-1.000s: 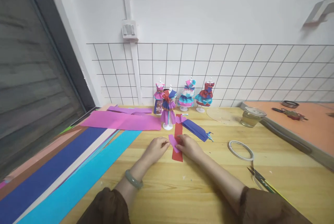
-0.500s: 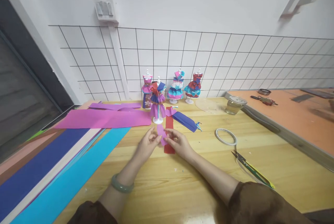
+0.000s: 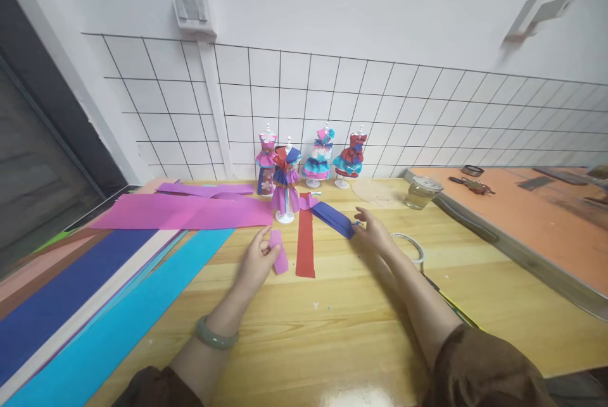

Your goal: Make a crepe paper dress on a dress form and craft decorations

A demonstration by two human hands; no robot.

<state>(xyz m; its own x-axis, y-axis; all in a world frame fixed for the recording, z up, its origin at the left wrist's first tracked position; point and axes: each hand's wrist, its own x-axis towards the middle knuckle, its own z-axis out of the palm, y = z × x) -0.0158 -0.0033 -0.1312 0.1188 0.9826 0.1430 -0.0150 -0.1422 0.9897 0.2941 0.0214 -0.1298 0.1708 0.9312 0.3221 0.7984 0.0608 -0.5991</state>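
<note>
My left hand (image 3: 259, 256) pinches a short pinkish-purple strip of crepe paper (image 3: 279, 254) by its left edge, just above the table. Beside it a longer red paper strip (image 3: 305, 244) lies flat on the wood. My right hand (image 3: 375, 231) reaches forward with its fingers apart and nothing seen in them. It hovers by the lower right end of the dark blue folded paper (image 3: 332, 218), near a small light-blue bit there. A white roll of tape (image 3: 412, 246) is partly behind my right forearm, which also hides much of the yellow-green snips (image 3: 458, 309).
Behind the strips stand several small dress forms in paper dresses, the nearest with a purple skirt (image 3: 286, 195). Long sheets, one magenta (image 3: 180, 212) and one bright blue (image 3: 142, 309), cover the left side. A glass of liquid (image 3: 422, 193) stands at the back right.
My right hand has let go of the purple strip and moved right, toward the blue folded paper's end. My left hand has shifted slightly left with the strip, uncovering the red strip.
</note>
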